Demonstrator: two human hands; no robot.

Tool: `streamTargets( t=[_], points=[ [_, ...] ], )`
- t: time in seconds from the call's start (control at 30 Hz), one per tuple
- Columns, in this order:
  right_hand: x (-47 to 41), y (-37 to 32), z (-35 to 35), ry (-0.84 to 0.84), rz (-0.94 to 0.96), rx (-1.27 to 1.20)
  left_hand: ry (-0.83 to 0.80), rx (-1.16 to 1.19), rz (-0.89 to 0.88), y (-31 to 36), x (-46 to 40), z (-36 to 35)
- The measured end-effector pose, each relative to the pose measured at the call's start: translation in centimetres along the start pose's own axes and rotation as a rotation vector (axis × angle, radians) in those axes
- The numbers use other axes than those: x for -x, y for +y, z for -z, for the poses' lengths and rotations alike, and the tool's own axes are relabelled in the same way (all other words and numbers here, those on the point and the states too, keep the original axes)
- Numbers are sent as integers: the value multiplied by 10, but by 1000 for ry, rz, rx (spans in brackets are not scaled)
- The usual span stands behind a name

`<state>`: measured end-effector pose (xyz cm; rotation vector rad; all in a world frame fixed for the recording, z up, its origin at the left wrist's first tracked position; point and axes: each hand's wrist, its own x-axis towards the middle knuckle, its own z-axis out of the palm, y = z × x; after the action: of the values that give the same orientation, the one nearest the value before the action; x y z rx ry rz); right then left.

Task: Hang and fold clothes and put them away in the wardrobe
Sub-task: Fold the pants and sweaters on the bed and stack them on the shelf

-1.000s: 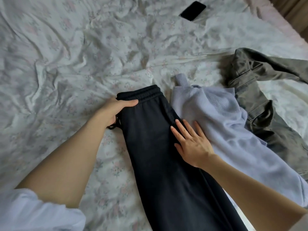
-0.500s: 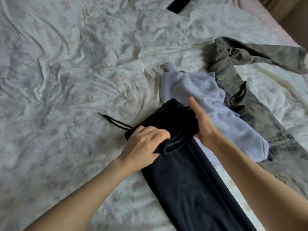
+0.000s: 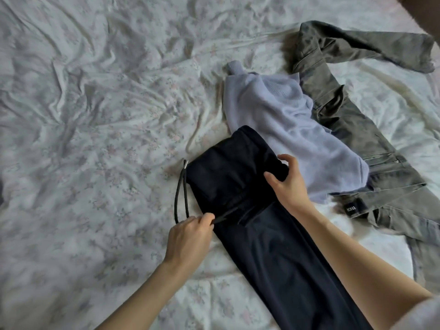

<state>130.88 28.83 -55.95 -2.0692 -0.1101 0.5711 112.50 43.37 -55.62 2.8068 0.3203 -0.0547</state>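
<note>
Two grips: left hand (image 3: pixel 188 241) pinches drawstring (image 3: pixel 181 194), right hand (image 3: pixel 289 186) grips folded black trousers (image 3: pixel 273 246)

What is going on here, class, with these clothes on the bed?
A person is folding dark sweatpants on a floral bedsheet. The waistband end is folded down over the legs. The left hand pinches the drawstring; the right hand grips the fold's edge. A lilac sweater and grey jeans lie beside them, unfolded.
</note>
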Motion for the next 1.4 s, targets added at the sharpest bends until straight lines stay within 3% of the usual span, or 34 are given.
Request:
streamTargets(
  t=[0.1,0.2,0.3,0.37,0.5,0.6,0.73,0.83,0.9,1.03,1.17,1.23,1.3,1.4],
  points=[
    [3,1,-1,14,28,110,-237,-49,21,22,16,14],
    [8,-3,1,-15,-20,117,-583,81,234,28,19,15],
    [16,0,4,-35,-59,70,-690,218,425,19,16,10],
    [21,3,5,-48,-70,62,-621,324,516,11,11,7],
    [25,5,4,-66,-123,65,-221,623,734,-5,-17,5],
    [26,5,4,-84,-92,112,-59,762,889,-16,-41,7],
    [33,13,5,-76,-126,231,-23,874,919,-25,-67,4],
    [38,27,8,-17,-4,734,-41,1038,1010,-39,-85,-4],
    [42,31,8,38,128,864,-37,1221,1099,-46,-90,-8],
    [47,30,3,81,394,837,-94,1476,1001,-38,-91,-3],
    [34,-8,2,-29,91,326,-14,1338,790,-21,-91,15],
    [20,-30,7,40,84,224,-18,1235,660,-13,-86,29],
    [3,-50,14,-25,305,427,-42,1189,519,-7,-77,42],
    [-28,-82,20,-424,523,968,-82,1159,367,-8,-64,55]
  ],
)
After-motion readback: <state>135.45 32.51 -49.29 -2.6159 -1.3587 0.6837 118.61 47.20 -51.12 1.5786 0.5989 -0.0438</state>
